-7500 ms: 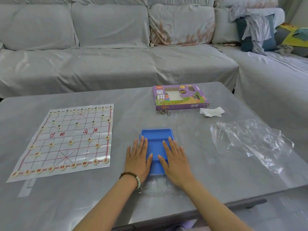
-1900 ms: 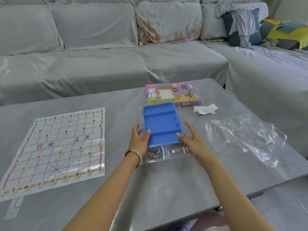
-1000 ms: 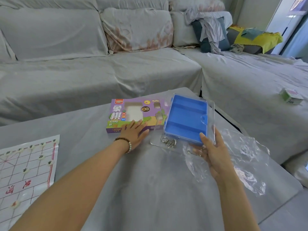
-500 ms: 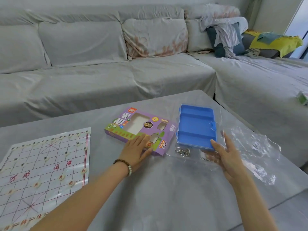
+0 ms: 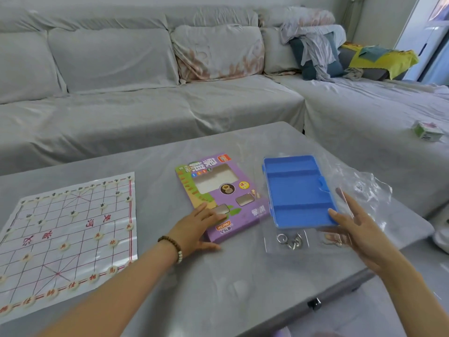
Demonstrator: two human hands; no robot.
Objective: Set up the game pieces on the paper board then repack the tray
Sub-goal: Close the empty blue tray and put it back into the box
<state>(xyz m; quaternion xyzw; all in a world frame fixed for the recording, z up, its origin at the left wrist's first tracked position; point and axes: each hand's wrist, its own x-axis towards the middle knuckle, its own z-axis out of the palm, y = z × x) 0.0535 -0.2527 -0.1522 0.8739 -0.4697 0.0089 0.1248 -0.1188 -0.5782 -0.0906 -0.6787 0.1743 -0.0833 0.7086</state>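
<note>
A: Tray (image 5: 297, 190), blue, lies empty on table (image 5: 218, 288), near end under right hand (image 5: 357, 229) — fingers spread, thumb on its edge, gripping nothing.

B: Left hand (image 5: 196, 229)?

A: Flat & open on purple box (image 5: 218, 198)'s near corner. Paper board (image 5: 68, 239) w/ pieces sits beyond it, further left.

- The blue tray (image 5: 297, 190), pressed under both palms near the table's front edge at first, now lies farther right, just beside the purple box (image 5: 220, 198).
- The left hand (image 5: 196, 228) now rests on that box, which has turned.
- The right hand (image 5: 357, 227) touches the tray's near right corner.
</note>
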